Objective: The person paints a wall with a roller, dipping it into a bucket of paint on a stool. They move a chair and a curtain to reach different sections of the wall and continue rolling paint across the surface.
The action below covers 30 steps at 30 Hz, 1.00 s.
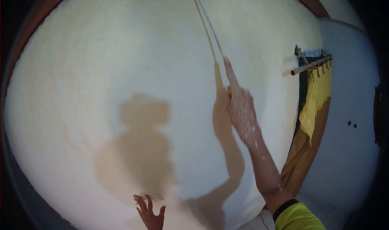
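Gripping a long thin rod [212, 27] in my right hand [243, 110], I see in the head view that my index finger lies along its lower end while the rod runs up over the pale wall [81, 68] and out at the top edge. My left hand [152, 218] is low down by the wall, open, fingers spread and bent, with nothing visible in it; whether its fingertips touch the surface I cannot tell. The likeliest trouble, I judge, is at the far end: with all the support at one end, a small turn of my wrist would become a wide swing up there, and the rod could scrape the wall. Its shadow closes in on it towards the top, so the gap there is probably slight. White specks cover my hand and forearm; if they are wet or dusty, my hold could slip and the rod twist or drop. To the right, a pole [310, 65] sticks out with yellow cloth [318, 92] hanging from it, and a careless sideways sweep could snag either one.
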Tool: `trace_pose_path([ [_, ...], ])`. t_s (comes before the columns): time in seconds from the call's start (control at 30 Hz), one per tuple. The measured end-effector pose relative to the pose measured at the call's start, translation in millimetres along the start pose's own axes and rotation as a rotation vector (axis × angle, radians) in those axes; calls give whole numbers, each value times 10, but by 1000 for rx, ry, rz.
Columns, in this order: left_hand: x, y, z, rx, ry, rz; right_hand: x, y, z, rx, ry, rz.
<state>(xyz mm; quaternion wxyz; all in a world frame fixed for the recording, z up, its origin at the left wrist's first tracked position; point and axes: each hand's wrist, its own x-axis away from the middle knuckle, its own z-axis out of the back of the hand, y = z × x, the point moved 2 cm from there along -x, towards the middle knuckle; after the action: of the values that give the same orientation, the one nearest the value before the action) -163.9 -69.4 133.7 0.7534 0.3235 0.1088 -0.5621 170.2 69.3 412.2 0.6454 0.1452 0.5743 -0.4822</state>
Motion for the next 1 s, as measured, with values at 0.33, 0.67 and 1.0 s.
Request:
trace_pose_path([
  [0.33,0,25,32,196,20,-27,1305,288,-142,35,-190,19],
  [0.67,0,-30,-31,169,74,-203,4530,932,-411,-54,-419,-273],
  [1.0,201,66,-129,168,-34,-157,4249,940,-18,-432,-257,-628],
])
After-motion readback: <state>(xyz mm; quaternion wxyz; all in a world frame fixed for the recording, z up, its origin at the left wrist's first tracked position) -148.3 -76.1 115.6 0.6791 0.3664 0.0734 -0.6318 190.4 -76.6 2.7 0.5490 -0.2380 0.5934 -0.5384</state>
